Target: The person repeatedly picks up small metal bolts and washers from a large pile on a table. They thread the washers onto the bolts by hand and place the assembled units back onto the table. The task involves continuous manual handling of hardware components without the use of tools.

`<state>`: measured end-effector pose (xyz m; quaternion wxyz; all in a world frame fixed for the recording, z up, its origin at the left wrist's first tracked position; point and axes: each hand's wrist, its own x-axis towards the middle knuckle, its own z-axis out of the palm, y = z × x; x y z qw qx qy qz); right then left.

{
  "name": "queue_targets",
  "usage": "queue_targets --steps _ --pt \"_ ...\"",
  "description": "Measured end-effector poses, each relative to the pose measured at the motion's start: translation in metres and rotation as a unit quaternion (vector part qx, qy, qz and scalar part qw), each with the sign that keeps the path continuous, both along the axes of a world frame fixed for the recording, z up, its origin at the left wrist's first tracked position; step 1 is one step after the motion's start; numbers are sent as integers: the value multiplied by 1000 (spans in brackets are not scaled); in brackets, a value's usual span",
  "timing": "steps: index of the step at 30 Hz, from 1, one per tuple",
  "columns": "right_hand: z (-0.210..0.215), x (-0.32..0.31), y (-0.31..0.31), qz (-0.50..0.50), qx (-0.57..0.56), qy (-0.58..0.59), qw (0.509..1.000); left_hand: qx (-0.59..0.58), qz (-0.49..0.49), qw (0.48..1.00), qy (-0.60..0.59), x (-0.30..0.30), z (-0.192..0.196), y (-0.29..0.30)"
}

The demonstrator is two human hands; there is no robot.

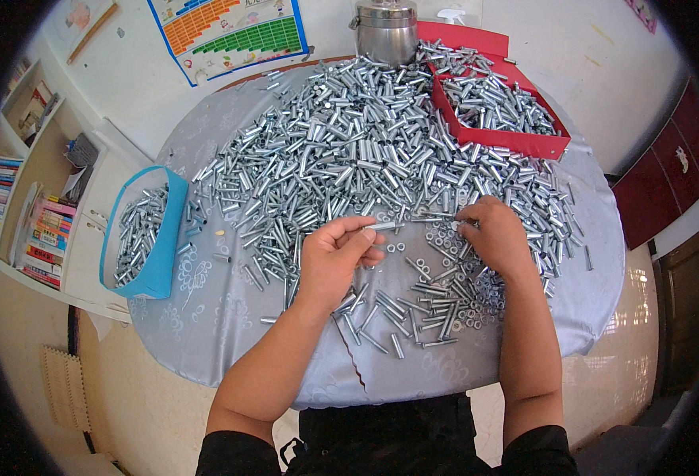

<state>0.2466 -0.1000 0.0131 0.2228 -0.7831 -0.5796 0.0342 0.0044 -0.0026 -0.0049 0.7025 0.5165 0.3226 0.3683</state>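
My left hand is closed in a pinch, thumb against fingers, on a silvery bolt that points right. My right hand reaches down among small nuts and washers, its fingertips bent together. What those fingertips hold, if anything, is too small to make out. Beyond both hands spreads a large heap of shiny metal bolts and sleeves. Between my forearms lies a smaller group of loose bolts, with more washers beside them.
A blue fabric bin of metal pieces stands at the left. At the back right is a red box full of them, near a steel pot. A grey cloth covers the round table. Bookshelves stand farther left.
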Motion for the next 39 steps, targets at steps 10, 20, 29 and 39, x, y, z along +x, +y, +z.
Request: queue_targets --steps 10,20,29,39 --pt "5 -3 3 37 11 177 983 -4 -2 1000 -1 -1 1 -1" --pt "2 -15 5 137 -27 257 956 0 -4 1000 2 0 2 -1" --pt "2 -28 11 97 -7 486 869 -3 -15 1000 -6 -1 0 -1" --pt "-10 -51 17 125 95 554 817 -9 -39 999 -9 -1 1 -1"
